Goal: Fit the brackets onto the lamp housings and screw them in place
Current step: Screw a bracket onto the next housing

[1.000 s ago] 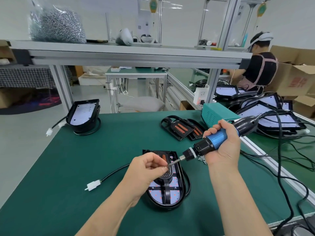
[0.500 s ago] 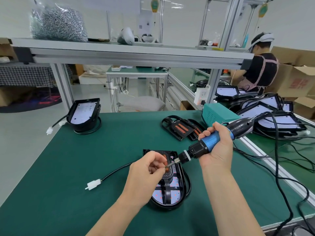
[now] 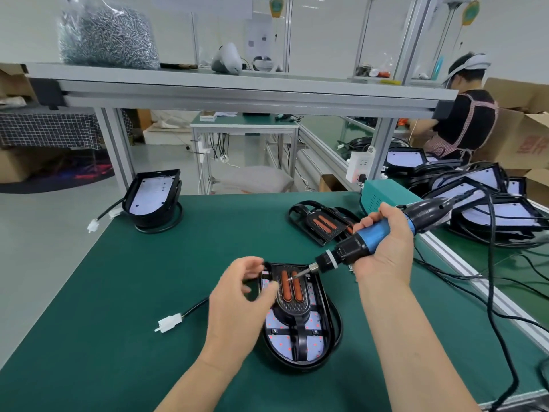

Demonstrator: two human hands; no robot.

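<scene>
- Lamp housing [image 3: 309, 344]: near centre of green table [image 3: 118, 292], bracket [image 3: 292, 295] lying on it.
- Right hand [image 3: 383, 248]: grips electric screwdriver [image 3: 374, 231], bit tip over bracket.
- Left hand [image 3: 237, 301]: fingers loose, empty, beside housing's left edge.

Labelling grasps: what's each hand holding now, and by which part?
Right hand grips the electric screwdriver round its blue barrel. Left hand holds nothing visible, fingers relaxed over the lamp housing.

I log: green-matted bench [image 3: 148, 278]; aluminium-framed shelf [image 3: 237, 87] overhead; small green table [image 3: 243, 124] behind; grey floor [image 3: 44, 233]; white walls [image 3: 326, 25]; cardboard boxes [image 3: 528, 138] right.
</scene>
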